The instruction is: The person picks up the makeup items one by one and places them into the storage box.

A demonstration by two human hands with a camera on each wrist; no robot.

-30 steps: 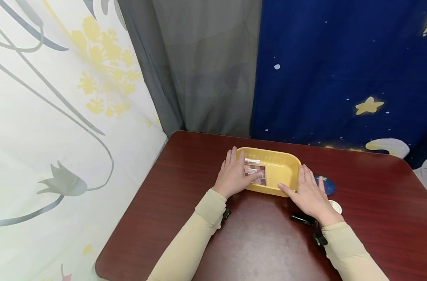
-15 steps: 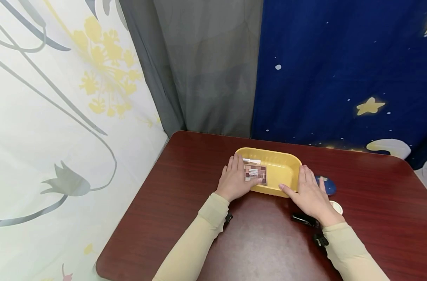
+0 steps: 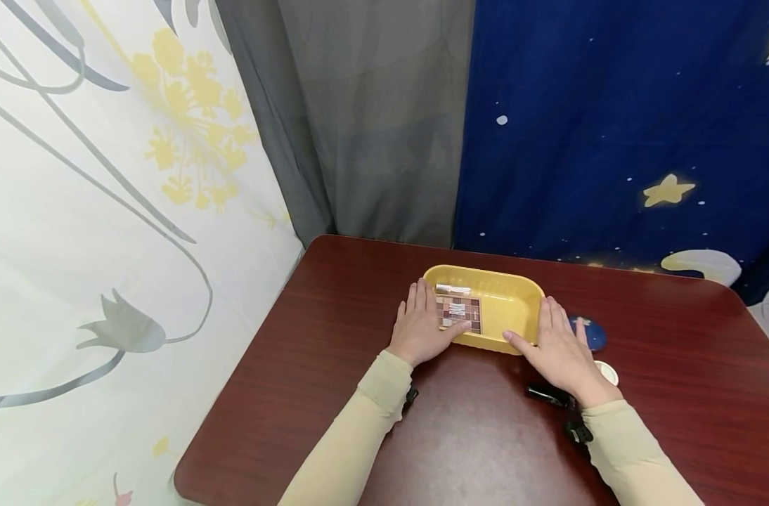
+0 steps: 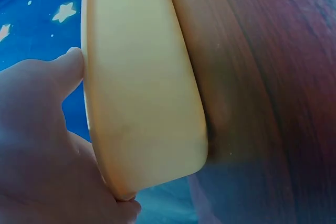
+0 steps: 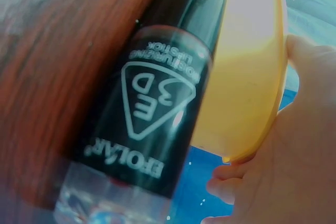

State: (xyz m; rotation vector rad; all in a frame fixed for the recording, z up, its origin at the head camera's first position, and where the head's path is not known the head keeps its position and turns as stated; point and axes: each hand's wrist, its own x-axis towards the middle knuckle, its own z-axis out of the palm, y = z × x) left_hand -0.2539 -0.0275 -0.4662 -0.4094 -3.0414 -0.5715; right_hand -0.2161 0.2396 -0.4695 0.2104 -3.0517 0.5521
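Note:
A yellow plastic basket stands on the table, and both my hands touch its ends. My left hand rests at the left end, its fingers straight and its thumb on the front rim. My right hand lies along the right end in the same way, thumb on the front rim. Inside the basket lie a chequered makeup palette and a small shiny tube. Below my right hand a black lipstick tube with white lettering lies on the table, beside the basket wall in the right wrist view.
Right of my right hand lie a blue oval object with a star and a round white item, partly hidden. The dark red table meets a patterned white curtain on the left and grey and blue curtains behind.
My left hand's fingers have come down and back from over the basket to its left rim, uncovering more of the palette and tube. My right hand and the basket have hardly moved.

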